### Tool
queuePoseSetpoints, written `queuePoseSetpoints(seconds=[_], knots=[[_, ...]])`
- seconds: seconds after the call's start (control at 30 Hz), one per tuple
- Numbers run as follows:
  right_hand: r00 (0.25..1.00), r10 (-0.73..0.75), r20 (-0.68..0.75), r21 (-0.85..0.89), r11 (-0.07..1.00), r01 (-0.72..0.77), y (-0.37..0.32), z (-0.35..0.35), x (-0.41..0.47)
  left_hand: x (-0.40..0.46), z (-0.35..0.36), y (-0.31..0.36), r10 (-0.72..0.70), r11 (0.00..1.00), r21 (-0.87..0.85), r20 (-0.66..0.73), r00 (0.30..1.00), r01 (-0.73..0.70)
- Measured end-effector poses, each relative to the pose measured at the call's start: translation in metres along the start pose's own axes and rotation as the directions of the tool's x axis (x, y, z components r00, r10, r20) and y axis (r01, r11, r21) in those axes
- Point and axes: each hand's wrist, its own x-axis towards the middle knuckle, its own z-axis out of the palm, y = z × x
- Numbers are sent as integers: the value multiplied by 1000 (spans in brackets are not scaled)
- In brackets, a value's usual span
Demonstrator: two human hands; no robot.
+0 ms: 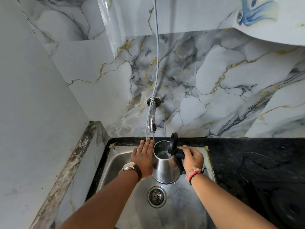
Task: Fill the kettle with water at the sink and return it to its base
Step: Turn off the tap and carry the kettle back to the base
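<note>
A steel kettle (165,169) stands in the steel sink (115,162) with its black lid (173,143) flipped up. Water glints inside it. A thin stream falls from the chrome tap (152,116) on the wall into the kettle's mouth. My right hand (193,158) is closed around the kettle's black handle on its right side. My left hand (144,156) lies flat, fingers together, against the kettle's left flank. The kettle's base (290,210) is a dark round shape on the black counter at the lower right.
A grey hose (157,55) hangs down the marble wall past the tap to the sink's back edge. The drain strainer (156,196) lies just in front of the kettle. A black cord (244,166) loops on the black counter (231,154) to the right. A white wall closes the left side.
</note>
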Motion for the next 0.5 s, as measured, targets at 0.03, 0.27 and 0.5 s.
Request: queuePoseSetpoints(seconds=[0.03,0.27,0.5], knots=[[1000,-13,-1,13,1000,13,-2,-8,-3,-4,-2,6,10,1000,8,-20,1000,-9],[998,-37,-50,53,998,39,-15,-77,-16,-24,-3,64,87,996,37,-139,987,-82],[988,-59,-145,69,995,70,-23,-167,-13,-29,3,151,165,986,56,-203,965,-157]])
